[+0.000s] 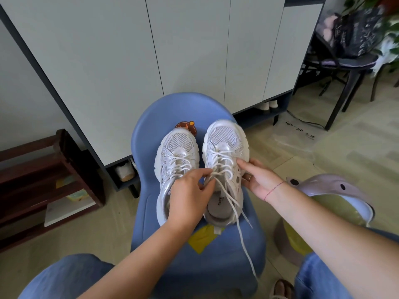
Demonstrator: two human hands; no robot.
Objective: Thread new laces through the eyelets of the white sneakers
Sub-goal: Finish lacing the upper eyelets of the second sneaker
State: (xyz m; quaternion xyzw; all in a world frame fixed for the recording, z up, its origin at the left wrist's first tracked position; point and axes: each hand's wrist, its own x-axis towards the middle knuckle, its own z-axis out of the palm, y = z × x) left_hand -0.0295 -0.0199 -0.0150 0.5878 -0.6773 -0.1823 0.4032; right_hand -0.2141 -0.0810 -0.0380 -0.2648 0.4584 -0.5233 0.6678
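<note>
Pinching the lace (218, 173) of the right sneaker (224, 143), left hand (190, 195); right hand (259, 178) gripping its side.

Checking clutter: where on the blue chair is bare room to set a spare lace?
Free: seat of the blue chair left of the left sneaker and yellow paper, down to its near edge. Crowded: middle and right, with right sneaker, left hand, right hand and trailing lace.

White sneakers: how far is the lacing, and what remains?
Done: left sneaker and right sneaker both look laced crosswise. In hand: left hand pinches the lace at the right sneaker's top eyelets; right hand holds its side. Left: the lace ends hang loose over the blue stool, untied.
</note>
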